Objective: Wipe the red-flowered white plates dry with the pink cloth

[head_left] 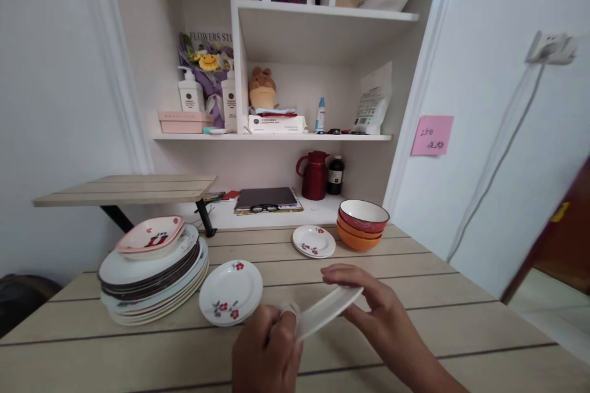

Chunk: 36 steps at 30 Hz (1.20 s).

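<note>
A small white plate [328, 314] is held tilted above the table, seen nearly edge-on. My right hand [375, 310] is closed on its right rim, with the thumb below and the fingers above. At the plate's left end, my left hand [270, 347] is closed on a crumpled white tissue [290, 308], a little blurred; the fingers hide most of it. Just beyond my left hand lies a white plate with red flowers [232, 291]. Farther back, a small stack of similar flowered plates [314, 241] rests on the table.
At left, a tall stack of plates [152, 285] carries a pink-rimmed dish [151, 236]. Stacked red and orange bowls [362, 224] stand at back right. A raised wooden stand [129, 187] overhangs the left rear. Behind, a red jug [314, 175] and a dark laptop [267, 198] occupy the shelf.
</note>
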Each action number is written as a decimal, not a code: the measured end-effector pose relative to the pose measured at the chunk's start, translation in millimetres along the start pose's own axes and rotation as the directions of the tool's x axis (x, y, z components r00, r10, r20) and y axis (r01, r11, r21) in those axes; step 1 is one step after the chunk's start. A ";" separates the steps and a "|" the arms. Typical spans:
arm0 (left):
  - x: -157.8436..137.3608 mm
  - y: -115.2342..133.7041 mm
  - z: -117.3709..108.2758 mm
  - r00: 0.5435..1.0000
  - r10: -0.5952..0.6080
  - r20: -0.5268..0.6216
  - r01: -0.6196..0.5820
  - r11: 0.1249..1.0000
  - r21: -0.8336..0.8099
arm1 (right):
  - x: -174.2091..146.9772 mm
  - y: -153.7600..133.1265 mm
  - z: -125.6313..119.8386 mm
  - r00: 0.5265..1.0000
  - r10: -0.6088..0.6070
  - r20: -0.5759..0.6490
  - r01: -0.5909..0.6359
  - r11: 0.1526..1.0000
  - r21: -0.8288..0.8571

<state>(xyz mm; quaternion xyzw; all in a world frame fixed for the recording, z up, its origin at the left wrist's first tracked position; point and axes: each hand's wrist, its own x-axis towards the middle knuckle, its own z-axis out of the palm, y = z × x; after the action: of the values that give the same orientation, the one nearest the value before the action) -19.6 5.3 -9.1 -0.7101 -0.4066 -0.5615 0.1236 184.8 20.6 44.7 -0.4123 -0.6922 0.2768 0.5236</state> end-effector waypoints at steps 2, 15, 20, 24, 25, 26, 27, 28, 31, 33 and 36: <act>1.6 -1.3 -1.7 0.993 0.120 -0.015 -0.116 0.979 0.169 | -1.1 1.7 -0.4 0.988 -0.157 -0.007 0.154 0.975 -0.161; 5.0 2.5 -2.6 0.972 0.192 0.136 -0.214 0.960 0.179 | -8.1 2.4 11.8 0.918 -0.265 0.296 0.352 0.888 -0.296; 16.1 0.0 -6.2 0.989 0.022 0.148 0.002 0.987 -0.161 | -11.6 1.0 15.5 0.978 -0.081 0.194 0.095 0.994 -0.061; 20.9 4.0 -9.4 0.982 -0.123 0.145 0.156 0.958 -0.242 | -14.4 -2.2 23.7 0.986 0.101 0.136 -0.110 0.992 0.060; 20.8 5.2 -9.8 0.974 -0.171 0.145 0.204 0.946 -0.253 | -15.0 -2.5 25.7 0.981 0.143 0.131 -0.154 0.984 0.084; 20.4 6.1 -10.2 0.965 -0.216 0.150 0.250 0.933 -0.261 | -15.6 -2.3 27.5 0.975 0.180 0.129 -0.194 0.975 0.109; 20.0 6.8 -10.4 0.953 -0.260 0.155 0.293 0.919 -0.264 | -16.1 -1.8 29.2 0.968 0.212 0.130 -0.230 0.964 0.136; 19.9 7.1 -10.6 0.941 -0.298 0.160 0.332 0.905 -0.266 | -16.5 -1.0 30.7 0.961 0.241 0.132 -0.261 0.951 0.165; 21.1 6.3 -11.5 0.904 -0.383 0.189 0.423 0.864 -0.273 | -17.2 3.3 34.3 0.939 0.316 0.132 -0.341 0.901 0.269; 22.4 5.3 -11.6 0.875 -0.427 0.228 0.478 0.834 -0.275 | -16.6 6.1 35.5 0.919 0.375 0.124 -0.394 0.848 0.355; 20.7 4.6 -8.7 0.810 -0.506 0.298 0.581 0.761 -0.289 | -13.6 6.1 35.1 0.876 0.474 0.089 -0.450 0.739 0.501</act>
<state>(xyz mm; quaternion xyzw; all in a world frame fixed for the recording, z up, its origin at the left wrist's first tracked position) -21.5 5.9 13.7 -0.6239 -0.4939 -0.5634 -0.2222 154.6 13.8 22.5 -0.4246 -0.4588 0.5604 0.5432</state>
